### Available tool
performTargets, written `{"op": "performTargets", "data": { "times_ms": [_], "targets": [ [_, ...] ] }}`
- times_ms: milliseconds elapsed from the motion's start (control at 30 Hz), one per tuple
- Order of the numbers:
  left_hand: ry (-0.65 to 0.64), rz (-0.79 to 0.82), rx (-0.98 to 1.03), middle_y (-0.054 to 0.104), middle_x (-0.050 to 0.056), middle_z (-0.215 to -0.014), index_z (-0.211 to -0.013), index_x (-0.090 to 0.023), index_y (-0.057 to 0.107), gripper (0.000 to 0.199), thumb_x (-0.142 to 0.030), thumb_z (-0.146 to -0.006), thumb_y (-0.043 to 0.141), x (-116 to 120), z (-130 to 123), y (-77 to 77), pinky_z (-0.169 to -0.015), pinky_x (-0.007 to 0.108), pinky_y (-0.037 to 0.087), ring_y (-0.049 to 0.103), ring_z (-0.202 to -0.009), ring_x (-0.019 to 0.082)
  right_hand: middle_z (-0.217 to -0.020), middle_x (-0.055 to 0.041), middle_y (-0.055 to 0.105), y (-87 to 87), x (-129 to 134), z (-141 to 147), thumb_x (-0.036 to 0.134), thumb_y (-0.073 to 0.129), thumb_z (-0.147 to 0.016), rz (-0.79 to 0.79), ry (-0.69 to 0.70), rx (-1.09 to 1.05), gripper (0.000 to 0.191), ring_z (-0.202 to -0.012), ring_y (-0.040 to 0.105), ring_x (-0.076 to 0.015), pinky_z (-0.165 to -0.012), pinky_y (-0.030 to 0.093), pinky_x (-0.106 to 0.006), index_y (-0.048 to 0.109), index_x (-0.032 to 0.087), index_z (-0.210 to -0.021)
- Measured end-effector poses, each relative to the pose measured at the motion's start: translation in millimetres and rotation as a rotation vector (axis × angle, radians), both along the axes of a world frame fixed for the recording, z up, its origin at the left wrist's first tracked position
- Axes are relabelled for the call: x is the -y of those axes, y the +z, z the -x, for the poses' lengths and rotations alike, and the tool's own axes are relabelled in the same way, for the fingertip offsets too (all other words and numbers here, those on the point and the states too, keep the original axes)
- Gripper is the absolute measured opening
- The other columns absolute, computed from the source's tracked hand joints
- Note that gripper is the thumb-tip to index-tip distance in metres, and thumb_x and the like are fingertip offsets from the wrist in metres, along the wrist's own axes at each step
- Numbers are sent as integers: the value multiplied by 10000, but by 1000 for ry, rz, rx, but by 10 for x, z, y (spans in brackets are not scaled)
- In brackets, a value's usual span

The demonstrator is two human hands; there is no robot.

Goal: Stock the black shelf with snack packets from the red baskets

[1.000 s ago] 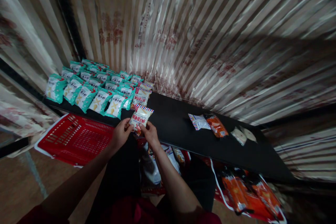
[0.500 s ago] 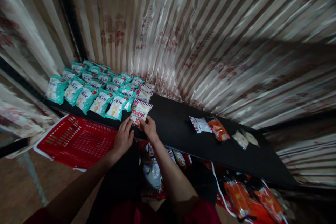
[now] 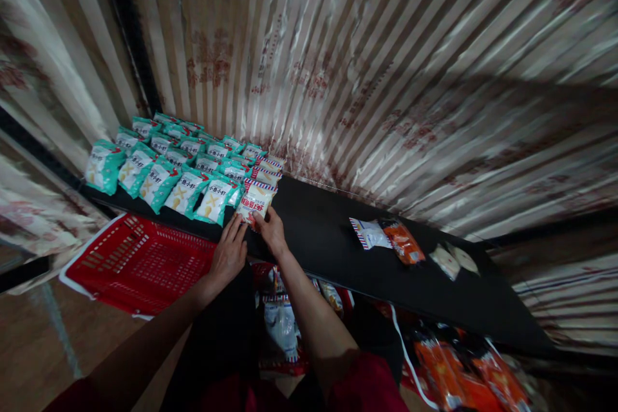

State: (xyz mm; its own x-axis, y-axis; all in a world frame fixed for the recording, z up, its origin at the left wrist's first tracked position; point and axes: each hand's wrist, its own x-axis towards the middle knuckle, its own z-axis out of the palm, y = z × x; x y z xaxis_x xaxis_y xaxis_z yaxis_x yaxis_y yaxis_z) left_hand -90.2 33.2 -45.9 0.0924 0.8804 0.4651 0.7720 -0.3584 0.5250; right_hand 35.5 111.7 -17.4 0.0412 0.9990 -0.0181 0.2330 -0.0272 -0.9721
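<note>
A white snack bag [image 3: 258, 196] with a red-and-blue striped top edge leans at the front of a short row of matching bags [image 3: 267, 175] on a black shelf [image 3: 318, 219]. My right hand [image 3: 271, 232] grips its lower right, thumb on the front; the other fingers are partly hidden. At the lower left corner of the bag, my left hand [image 3: 230, 254] touches with fairly straight fingers, its thumb apart from the bag. Just left stand several rows of teal snack bags [image 3: 212, 198], close to my left fingertips.
A red basket [image 3: 145, 264] sits below the shelf at left. Farther right on the shelf lie a striped white bag [image 3: 371, 234], an orange packet [image 3: 404, 241] and two pale round items [image 3: 454, 259]. More packets [image 3: 282, 325] lie below. A pleated curtain [image 3: 309, 64] hangs behind.
The white snack bag has shifted slightly left and back toward its row. My right hand has moved a little left with it, while my left hand stays at the bag's lower corner.
</note>
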Motion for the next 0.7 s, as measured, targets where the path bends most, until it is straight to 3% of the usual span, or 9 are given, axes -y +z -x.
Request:
{"op": "performTargets", "data": {
  "times_ms": [200, 400, 700],
  "targets": [
    [11, 3, -11, 322, 141, -1448, -1290, -102, 432, 469, -109, -823, 392, -33, -1, -14, -1088, 479, 314, 193, -1378, 267, -966, -51, 659, -90, -8, 37, 336, 677, -649, -23, -52, -91, 547, -777, 604, -166, -720, 496, -290, 547, 191, -1161],
    [4, 2, -34, 331, 151, -1443, -1277, -92, 445, 462, -103, -818, 395, -40, 11, -29, -1086, 479, 315, 203, -1374, 274, -1015, -65, 611, -191, 37, 20, 319, 667, -675, -94, -91, 18, 440, -826, 587, -173, -791, 488, -308, 601, 207, -1095],
    [14, -28, -98, 354, 175, -1421, -1254, -71, 466, 432, -106, -829, 394, -68, 33, -61, -1076, 483, 333, 215, -1368, 286, -1094, -114, 550, -208, 95, 17, 358, 634, -721, -162, -157, 205, 536, -928, 569, -212, -827, 480, -348, 537, 173, -1215]
  ]
}}
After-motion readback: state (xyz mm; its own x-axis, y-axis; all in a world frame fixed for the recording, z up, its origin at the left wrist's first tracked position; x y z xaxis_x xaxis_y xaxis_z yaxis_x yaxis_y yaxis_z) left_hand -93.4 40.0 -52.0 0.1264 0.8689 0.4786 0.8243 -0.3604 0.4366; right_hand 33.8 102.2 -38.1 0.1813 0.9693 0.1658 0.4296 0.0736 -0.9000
